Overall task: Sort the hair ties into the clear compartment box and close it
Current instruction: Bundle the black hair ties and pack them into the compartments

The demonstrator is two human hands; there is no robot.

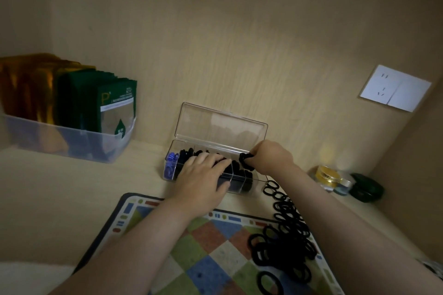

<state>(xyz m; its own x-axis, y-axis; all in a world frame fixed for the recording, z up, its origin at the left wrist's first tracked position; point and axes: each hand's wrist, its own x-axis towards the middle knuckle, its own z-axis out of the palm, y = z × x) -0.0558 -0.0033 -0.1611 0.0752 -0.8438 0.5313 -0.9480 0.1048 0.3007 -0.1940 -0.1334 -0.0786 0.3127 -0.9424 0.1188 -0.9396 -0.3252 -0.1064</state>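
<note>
The clear compartment box [206, 145] sits at centre frame on the surface [84, 187], its lid [220, 124] standing open against the back wall [239, 55], blue ties [171, 163] in the left cell and black ones further right: sorting partly done, I judge. My right hand [271, 157] has its grip pinched on one black hair tie [245, 158] over the box's right end, my left hand [203, 179] lies flat across it, fingers straight, and a big pile of hair ties [285, 242] waits on the mat [203, 246] at lower right. The left hand hides the middle cells, and dim light blurs their fill.
</note>
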